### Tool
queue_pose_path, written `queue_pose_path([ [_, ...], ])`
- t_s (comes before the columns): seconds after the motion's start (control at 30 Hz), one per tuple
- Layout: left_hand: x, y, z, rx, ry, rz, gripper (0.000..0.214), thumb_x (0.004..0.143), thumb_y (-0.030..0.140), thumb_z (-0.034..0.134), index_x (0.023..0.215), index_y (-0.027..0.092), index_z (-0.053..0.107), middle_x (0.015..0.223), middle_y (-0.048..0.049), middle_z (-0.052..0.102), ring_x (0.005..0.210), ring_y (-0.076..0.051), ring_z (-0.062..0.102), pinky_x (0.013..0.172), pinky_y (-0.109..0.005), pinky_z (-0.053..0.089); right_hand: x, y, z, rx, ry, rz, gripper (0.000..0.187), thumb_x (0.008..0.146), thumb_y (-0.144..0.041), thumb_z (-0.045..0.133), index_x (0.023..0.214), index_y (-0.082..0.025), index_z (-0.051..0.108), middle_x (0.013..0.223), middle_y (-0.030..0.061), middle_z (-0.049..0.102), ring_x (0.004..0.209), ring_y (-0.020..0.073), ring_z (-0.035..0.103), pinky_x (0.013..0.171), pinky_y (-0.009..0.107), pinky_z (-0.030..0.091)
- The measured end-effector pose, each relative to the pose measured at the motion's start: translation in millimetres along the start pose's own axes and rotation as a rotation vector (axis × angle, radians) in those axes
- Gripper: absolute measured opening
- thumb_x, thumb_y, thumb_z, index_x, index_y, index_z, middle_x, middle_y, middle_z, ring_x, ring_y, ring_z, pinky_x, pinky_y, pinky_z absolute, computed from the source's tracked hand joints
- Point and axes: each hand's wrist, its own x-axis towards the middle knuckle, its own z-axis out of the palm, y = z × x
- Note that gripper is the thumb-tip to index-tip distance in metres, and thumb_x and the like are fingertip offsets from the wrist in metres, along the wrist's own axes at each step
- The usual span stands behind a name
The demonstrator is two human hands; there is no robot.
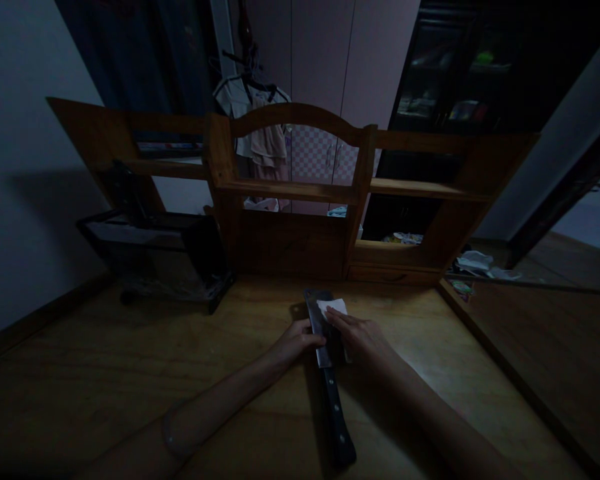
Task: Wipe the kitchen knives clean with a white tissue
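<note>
A cleaver (334, 408) with a black riveted handle and a wide metal blade lies above the wooden desk, its handle toward me. My left hand (294, 343) pinches the blade from its left side, thumb on top and fingers underneath. In my right hand (363, 333) is a folded white tissue (339, 307), pressed by the fingertips onto the upper face of the blade near its far end. The right hand covers part of the blade. Whether the tissue is paper or cloth cannot be told in the dim light.
The wooden desktop (230, 360) has a raised edge on the right. A wooden shelf unit (290, 193) stands along its back. At the back left is a dark-framed box-like holder (165, 260). Clothes on hangers (265, 127) and wardrobes are behind.
</note>
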Motion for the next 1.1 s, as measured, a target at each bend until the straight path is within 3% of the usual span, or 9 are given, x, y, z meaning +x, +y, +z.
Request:
queue_pose_path([
  [0.17, 1.8, -3.7, -1.6, 0.002, -0.001, 0.026, 0.027, 0.064, 0.014, 0.068, 0.090, 0.011, 0.070, 0.088, -0.0078, 0.069, 0.084, -0.022, 0.064, 0.081, -0.032, 0.045, 0.9, -2.1, -5.3, -0.012, -0.034, 0.045, 0.067, 0.079, -0.003, 0.053, 0.143, -0.021, 0.037, 0.140, 0.0101, 0.046, 0.115, 0.0253, 0.058, 0.094, 0.036, 0.050],
  [0.57, 0.4, -0.4, 0.8, 0.017, 0.006, 0.029, 0.024, 0.063, 0.013, 0.065, 0.086, 0.011, 0.070, 0.084, -0.0063, 0.069, 0.078, -0.018, 0.062, 0.073, -0.027, 0.044, 1.5, -10.9, -13.0, 0.041, -0.020, -0.011, 0.067, 0.080, -0.004, 0.053, 0.140, -0.032, 0.042, 0.140, 0.0024, 0.048, 0.118, 0.0226, 0.056, 0.099, 0.035, 0.047],
  [0.77, -2.4, 2.7, 3.3, 0.030, 0.024, -0.007, 0.020, 0.064, 0.012, 0.062, 0.082, 0.011, 0.069, 0.078, -0.0049, 0.067, 0.074, -0.017, 0.061, 0.071, -0.026, 0.044, 1.9, -12.2, -7.8, 0.074, -0.014, -0.047, 0.066, 0.083, -0.007, 0.052, 0.142, -0.031, 0.037, 0.144, 0.0021, 0.042, 0.126, 0.0194, 0.048, 0.104, 0.034, 0.042],
  [1.1, 0.7, -2.5, 2.3, -0.025, -0.026, 0.058, 0.033, 0.066, 0.012, 0.062, 0.099, 0.010, 0.067, 0.093, -0.0084, 0.068, 0.087, -0.021, 0.062, 0.082, -0.031, 0.045, 2.6, -19.9, -13.3, 0.138, -0.037, -0.124, 0.069, 0.082, -0.002, 0.048, 0.144, -0.026, 0.033, 0.148, 0.0036, 0.035, 0.134, 0.0161, 0.036, 0.111, 0.034, 0.033],
])
